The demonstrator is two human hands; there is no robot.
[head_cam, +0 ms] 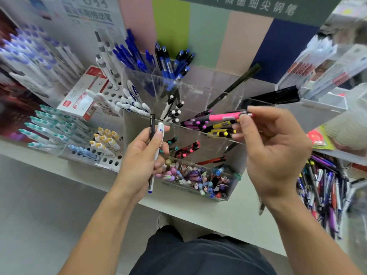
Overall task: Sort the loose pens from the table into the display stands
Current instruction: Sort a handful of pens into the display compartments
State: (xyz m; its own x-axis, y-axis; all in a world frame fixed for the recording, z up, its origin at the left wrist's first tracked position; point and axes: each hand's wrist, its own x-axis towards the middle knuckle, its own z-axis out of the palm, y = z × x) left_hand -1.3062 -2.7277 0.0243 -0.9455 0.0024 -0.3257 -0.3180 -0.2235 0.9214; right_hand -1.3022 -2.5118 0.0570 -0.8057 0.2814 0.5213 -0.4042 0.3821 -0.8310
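Head view: pink pen (pixel 224 116) pinched at its rear end by right hand (pixel 276 153), centre frame, over clear display stand (pixel 198 90). Left hand (pixel 143 157) grips white pen (pixel 157 155) and black pen (pixel 152 127). Pens likely light, stiff, slick; mid-barrel hold is safest.

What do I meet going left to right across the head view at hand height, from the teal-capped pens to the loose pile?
Teal-capped white pens → yellow-capped pens → left hand gripping a black pen and a white pen → pink pen pinched by the right hand → loose mixed pile of pens.
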